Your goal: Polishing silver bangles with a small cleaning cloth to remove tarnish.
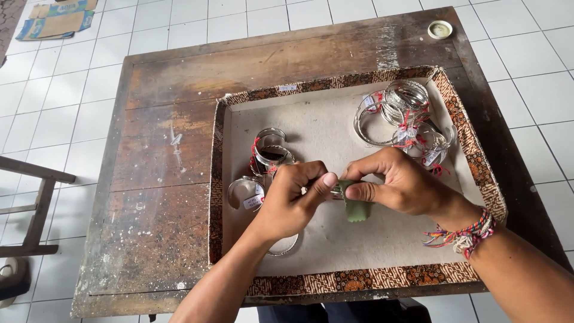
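My left hand (pixel 291 200) and my right hand (pixel 399 182) meet over the middle of a shallow tray (pixel 371 280) with a patterned brown rim. Between their fingertips is a small green cloth (pixel 356 207) wrapped around a silver bangle (pixel 339 190), mostly hidden by fingers and cloth. My right hand pinches the cloth; my left hand grips the bangle end. A few silver bangles with red-string tags (pixel 270 153) lie at the tray's left, just beyond my left hand. A larger pile of tagged bangles (pixel 405 115) sits at the tray's far right corner. A woven bracelet is on my right wrist.
The tray rests on a worn wooden table (pixel 161 173) over white floor tiles. A small round lid (pixel 440 29) sits at the table's far right corner. A wooden frame (pixel 36 203) stands at the left, and flattened cardboard (pixel 57 19) lies on the floor far left.
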